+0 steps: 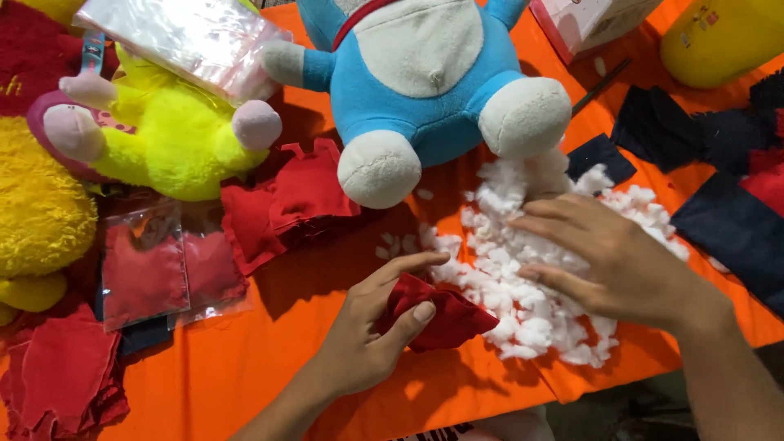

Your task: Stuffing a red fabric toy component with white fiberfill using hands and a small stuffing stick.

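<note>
The left hand [367, 327] has a small dark red fabric pouch [437, 314] pinched between thumb and fingers, so it's closed around the cloth, right at the near edge of the pile of white fluffy stuffing [531, 269]. The right hand [612, 261] lies flat on top of that stuffing, fingers stretched out and a bit spread, palm down, not really gripping anything that I can see, just pressing on the fluff.

All of it sits on a surface covered with bright orange cloth [245, 367]. Just behind the stuffing there's a blue and white plush toy with round white feet [425, 82], one foot touching the pile. To the left of it is a neon yellow plush with pink paws [171, 135], with a clear plastic bag [180, 37] lying over its top. A stack of red fabric pieces [286, 200] is between the two toys, and nearer the left edge are clear plastic bags holding red cloth [163, 265]. More loose red cloth [61, 376] sits at the bottom left corner. Dark navy fabric pieces [727, 220] are off to the right, well apart from the pouch.
</note>
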